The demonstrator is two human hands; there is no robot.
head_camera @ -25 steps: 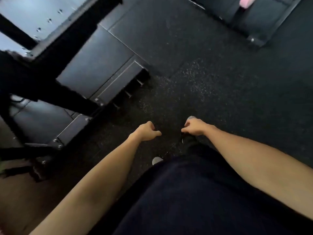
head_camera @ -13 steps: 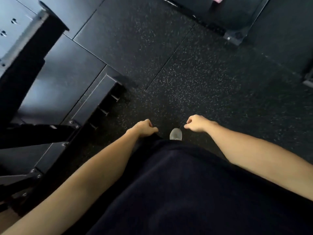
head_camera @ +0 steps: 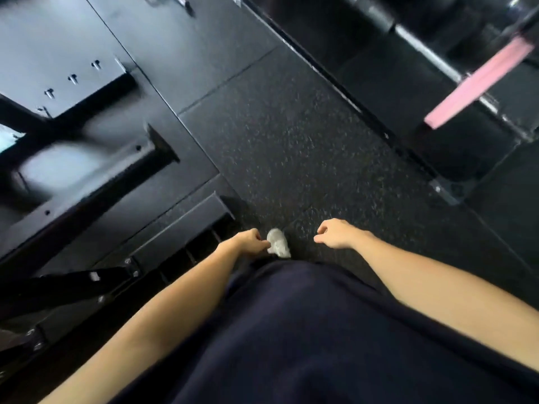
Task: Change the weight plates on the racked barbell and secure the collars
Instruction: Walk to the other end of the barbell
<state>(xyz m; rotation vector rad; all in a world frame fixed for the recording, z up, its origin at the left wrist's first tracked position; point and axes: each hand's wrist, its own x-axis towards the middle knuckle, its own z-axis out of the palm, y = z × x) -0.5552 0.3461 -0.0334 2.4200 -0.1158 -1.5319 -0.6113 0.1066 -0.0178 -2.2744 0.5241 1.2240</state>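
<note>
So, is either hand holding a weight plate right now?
No, the left hand and right hand are both empty, loosely curled above the floor.

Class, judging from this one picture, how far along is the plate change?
Done: nothing visibly. In hand: nothing; left hand and right hand hang loosely curled and empty over the rubber floor. Left: apparently everything, since the pink plate on a metal bar lies beyond reach.

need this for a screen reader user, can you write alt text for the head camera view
Looking down, a person's empty left hand and right hand swing loosely curled over speckled black rubber floor, a grey shoe stepping between them. Black rack frame lies at left; a steel bar with a pink strip sits top right, blurred.
</note>
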